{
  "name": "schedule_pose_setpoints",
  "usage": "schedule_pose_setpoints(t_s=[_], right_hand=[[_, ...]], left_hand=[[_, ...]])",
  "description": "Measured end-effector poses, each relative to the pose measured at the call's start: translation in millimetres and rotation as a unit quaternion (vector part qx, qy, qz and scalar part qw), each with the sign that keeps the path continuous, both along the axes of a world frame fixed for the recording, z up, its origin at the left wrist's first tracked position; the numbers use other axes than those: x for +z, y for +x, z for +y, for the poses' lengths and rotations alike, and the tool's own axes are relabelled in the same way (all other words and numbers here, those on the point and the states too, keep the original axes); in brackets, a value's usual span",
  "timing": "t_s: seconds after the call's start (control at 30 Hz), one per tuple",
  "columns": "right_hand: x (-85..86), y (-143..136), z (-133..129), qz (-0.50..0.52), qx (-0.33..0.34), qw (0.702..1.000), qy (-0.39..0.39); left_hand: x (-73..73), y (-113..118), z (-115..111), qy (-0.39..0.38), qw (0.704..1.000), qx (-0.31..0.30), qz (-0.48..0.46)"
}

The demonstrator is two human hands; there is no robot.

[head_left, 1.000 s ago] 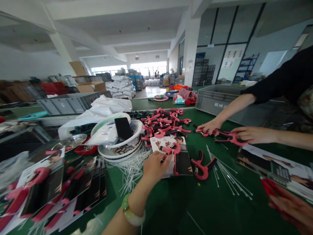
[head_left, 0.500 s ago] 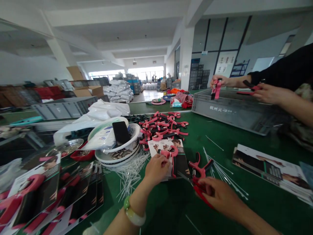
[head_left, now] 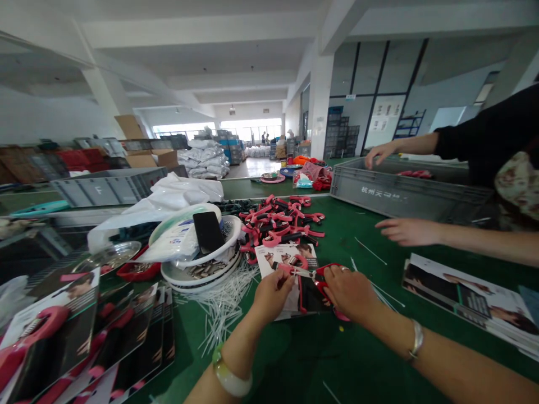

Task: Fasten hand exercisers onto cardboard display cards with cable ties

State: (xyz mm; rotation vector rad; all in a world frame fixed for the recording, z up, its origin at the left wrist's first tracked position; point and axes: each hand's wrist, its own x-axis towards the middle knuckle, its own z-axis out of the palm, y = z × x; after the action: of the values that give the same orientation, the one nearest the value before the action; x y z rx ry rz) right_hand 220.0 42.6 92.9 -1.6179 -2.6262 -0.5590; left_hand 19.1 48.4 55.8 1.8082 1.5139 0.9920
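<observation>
My left hand [head_left: 272,294], wearing a jade-like bangle, pinches at the edge of a printed card [head_left: 269,257]; what is between its fingertips is hidden. On that card lies a pink plier-like tool [head_left: 300,261], partly covered by my hands. My right hand [head_left: 347,289] grips red-handled scissors [head_left: 305,272], whose metal blades point left to the pink tool, close to my left fingertips. Behind the card is a heap of pink-and-black plier-like tools [head_left: 278,221]. Thin white plastic ties [head_left: 227,303] lie in a pile left of my left hand.
White baskets [head_left: 236,227] hold a phone [head_left: 208,231] and metal parts. Carded tools [head_left: 54,331] overlap at left, and a stack of cards [head_left: 467,297] lies at right. A co-worker's hands [head_left: 410,231] are near a grey crate [head_left: 379,191].
My right hand has moved up and left, bringing the scissor blades to the pink tool on the card. The co-worker's hands have let go of their pink tools; pink tools now show in the crate.
</observation>
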Motion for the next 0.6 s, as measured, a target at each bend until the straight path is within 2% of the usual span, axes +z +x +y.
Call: schedule_pose_setpoints(t_s=[0.2,0.37,0.6], right_hand=[[-12.0,-4.7,10.7,-0.011,0.017,1.0,-0.01],[-4.5,-12.1,16.3,-0.02,0.022,1.0,-0.009],[-3.3,-7.9,24.5,-0.033,0.07,0.997,-0.024]], left_hand=[[-2.1,1.4,-0.8,0.02,0.999,-0.03,-0.026],[-3.2,3.0,0.4,0.045,0.998,-0.048,-0.003],[-11.3,5.7,1.0,0.031,0.994,-0.027,-0.102]])
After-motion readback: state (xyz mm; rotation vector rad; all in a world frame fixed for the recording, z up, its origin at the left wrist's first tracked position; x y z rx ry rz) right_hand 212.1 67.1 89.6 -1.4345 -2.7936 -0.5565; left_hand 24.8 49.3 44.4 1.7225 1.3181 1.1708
